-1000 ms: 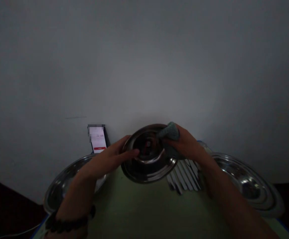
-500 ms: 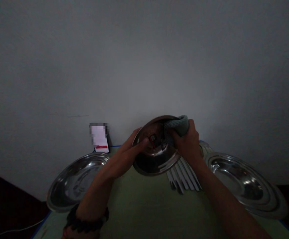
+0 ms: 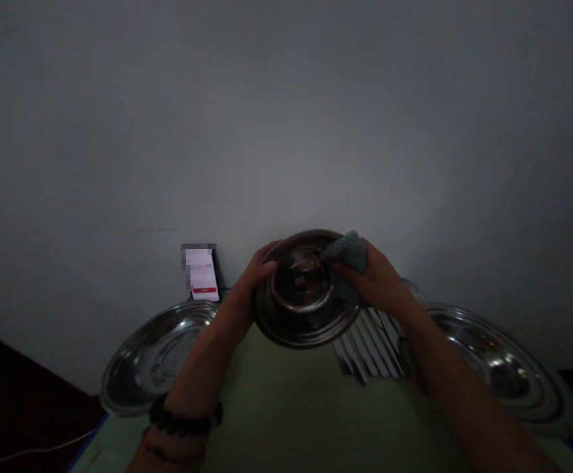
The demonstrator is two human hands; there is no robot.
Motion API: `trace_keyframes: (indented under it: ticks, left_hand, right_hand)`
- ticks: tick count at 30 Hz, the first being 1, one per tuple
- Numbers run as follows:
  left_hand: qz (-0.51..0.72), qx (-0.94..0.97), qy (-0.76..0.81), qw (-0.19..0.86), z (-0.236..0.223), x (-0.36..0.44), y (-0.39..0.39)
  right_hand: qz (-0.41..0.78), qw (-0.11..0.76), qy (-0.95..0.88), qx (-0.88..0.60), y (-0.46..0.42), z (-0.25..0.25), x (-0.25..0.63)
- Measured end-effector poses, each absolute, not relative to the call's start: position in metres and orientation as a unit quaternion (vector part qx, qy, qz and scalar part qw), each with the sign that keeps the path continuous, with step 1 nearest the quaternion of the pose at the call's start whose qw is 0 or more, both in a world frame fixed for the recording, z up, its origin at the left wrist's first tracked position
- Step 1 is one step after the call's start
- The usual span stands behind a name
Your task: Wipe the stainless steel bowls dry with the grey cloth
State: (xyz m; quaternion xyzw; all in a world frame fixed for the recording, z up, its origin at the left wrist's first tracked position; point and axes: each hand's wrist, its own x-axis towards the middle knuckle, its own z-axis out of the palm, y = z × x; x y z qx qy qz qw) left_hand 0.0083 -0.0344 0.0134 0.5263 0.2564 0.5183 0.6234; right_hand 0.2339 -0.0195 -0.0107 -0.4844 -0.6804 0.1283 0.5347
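A shiny metal bowl (image 3: 311,325) is held up over the table, its hollow side tilted toward me. My left hand (image 3: 254,282) grips its left rim, the thumb lying over the inside edge. At the right rim, my right hand (image 3: 378,279) is closed on a folded grey-green cloth (image 3: 346,251), which presses against the bowl's upper right edge. Below and behind the bowl lie several pieces of metal cutlery (image 3: 368,345), their upper ends hidden by the bowl and my right hand.
A metal basin (image 3: 119,371) stands at the left of the green table (image 3: 276,407). Stacked metal basins (image 3: 537,394) sit at the right, partly behind my right forearm. A lit phone (image 3: 202,272) leans on the grey wall (image 3: 286,118). A white cable (image 3: 35,451) runs at lower left.
The bowl has turned so its inside faces me more squarely. My left thumb has moved out from the bowl's middle to its rim. The cloth and right hand have shifted slightly left.
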Motion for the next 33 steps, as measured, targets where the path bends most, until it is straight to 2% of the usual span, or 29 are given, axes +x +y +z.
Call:
trace_keyframes:
  ticks: [3,6,12,15,18,21,24,30,33]
  left_hand:
    - [0.443,0.601,0.246,0.619,0.013,0.005,-0.036]
    - [0.403,0.649,0.27,0.586,0.014,0.011,-0.043]
    - [0.469,0.646,0.279,0.534,0.014,0.029,-0.051]
    - [0.54,0.6,0.25,0.535,0.013,0.031,-0.049]
    - [0.646,0.503,0.23,0.526,0.012,0.029,-0.044]
    - [0.702,0.42,0.253,0.516,0.01,0.024,-0.038]
    - [0.66,0.398,0.291,0.567,0.012,0.011,-0.034]
    - [0.536,0.478,0.288,0.634,0.024,-0.023,-0.038]
    - [0.521,0.505,0.27,0.633,0.024,-0.028,-0.04]
  right_hand:
    - [0.116,0.484,-0.72,-0.484,-0.031,0.001,0.235]
    - [0.09,0.5,-0.71,-0.488,-0.036,0.006,0.23]
    - [0.009,0.636,-0.553,-0.538,-0.028,-0.014,0.217]
    - [0.045,0.664,-0.506,-0.549,-0.022,-0.025,0.208]
    - [0.138,0.674,-0.505,-0.521,-0.017,-0.033,0.195]
    - [0.214,0.644,-0.524,-0.514,-0.013,-0.038,0.186]
    - [0.224,0.609,-0.553,-0.522,-0.013,-0.036,0.19]
    - [0.184,0.514,-0.658,-0.519,-0.032,-0.011,0.203]
    - [0.122,0.505,-0.647,-0.558,-0.04,0.003,0.193]
